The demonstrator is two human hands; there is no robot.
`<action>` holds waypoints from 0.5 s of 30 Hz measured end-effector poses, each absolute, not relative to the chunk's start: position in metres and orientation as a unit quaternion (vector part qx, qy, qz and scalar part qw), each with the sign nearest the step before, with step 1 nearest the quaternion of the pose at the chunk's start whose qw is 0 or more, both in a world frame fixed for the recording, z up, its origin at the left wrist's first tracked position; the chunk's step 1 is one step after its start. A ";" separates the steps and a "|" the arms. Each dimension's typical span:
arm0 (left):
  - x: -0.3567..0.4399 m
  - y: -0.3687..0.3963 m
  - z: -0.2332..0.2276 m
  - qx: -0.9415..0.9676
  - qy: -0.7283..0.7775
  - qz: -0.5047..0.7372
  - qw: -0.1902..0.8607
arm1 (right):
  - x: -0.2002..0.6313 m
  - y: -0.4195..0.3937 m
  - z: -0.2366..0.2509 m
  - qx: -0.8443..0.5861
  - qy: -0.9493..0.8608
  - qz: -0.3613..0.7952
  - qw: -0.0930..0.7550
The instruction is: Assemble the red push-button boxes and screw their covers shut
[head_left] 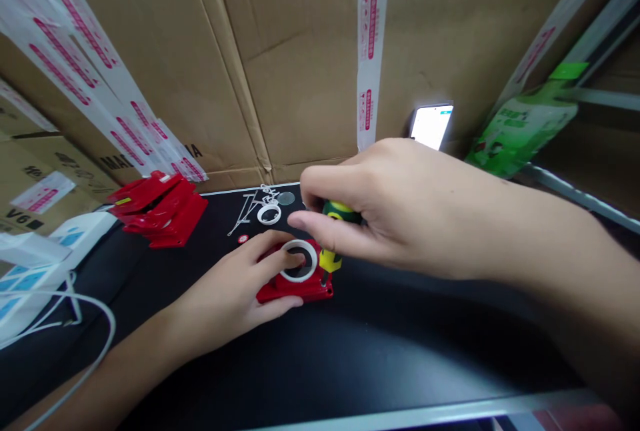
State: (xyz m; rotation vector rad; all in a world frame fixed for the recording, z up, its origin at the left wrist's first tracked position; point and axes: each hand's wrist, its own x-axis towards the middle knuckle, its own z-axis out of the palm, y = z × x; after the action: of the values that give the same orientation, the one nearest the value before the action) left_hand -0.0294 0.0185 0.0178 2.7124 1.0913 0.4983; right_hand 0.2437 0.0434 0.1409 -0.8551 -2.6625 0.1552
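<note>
1. The left hand [235,287] lies on the red plate [295,284] in the middle of the black desk [350,351]; its fingers [287,259] are spread flat, one tip pressing inside the white ring [299,261] seated on the plate, so they pin it rather than clasp it.
2. The right hand [395,211] hovers just above the plate's right edge, fingers closed around a green-and-yellow screwdriver [333,234] held upright. Its tip points down at the plate's right near corner; whether it sits in a screw is too small to tell.
3. Judged from this, the ring is already seated and fastening at that corner is in hand; how many screws are in cannot be told.
4. Behind the plate lie a loose second ring [269,214], a grey disc [286,198] and thin white sprue bits [247,207], so parts are left unused.
5. Left and behind the plate, a stack of red plates [160,207] waits, apparently not yet worked.
6. Further left of the plate lie white boxes [30,277] and a white cable [95,344].
7. Behind the plate a cardboard wall [300,51] rises, with a lit phone [431,125] leaning against it.
</note>
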 end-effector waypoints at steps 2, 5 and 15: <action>-0.029 0.019 0.018 0.910 0.367 0.169 0.093 | 0.251 0.042 0.144 -0.310 -0.933 0.067 0.168; -0.030 0.020 0.018 0.910 0.365 0.169 0.104 | 0.265 0.043 0.151 -0.276 -0.937 0.130 0.170; -0.030 0.020 0.018 0.907 0.373 0.163 0.104 | 0.278 0.050 0.159 -0.182 -0.939 0.273 0.105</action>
State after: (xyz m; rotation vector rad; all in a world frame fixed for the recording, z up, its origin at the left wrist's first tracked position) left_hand -0.0305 0.0195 0.0184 2.6760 1.1013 0.4807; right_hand 0.2780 0.0504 0.1592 -0.5371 -2.7672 0.8057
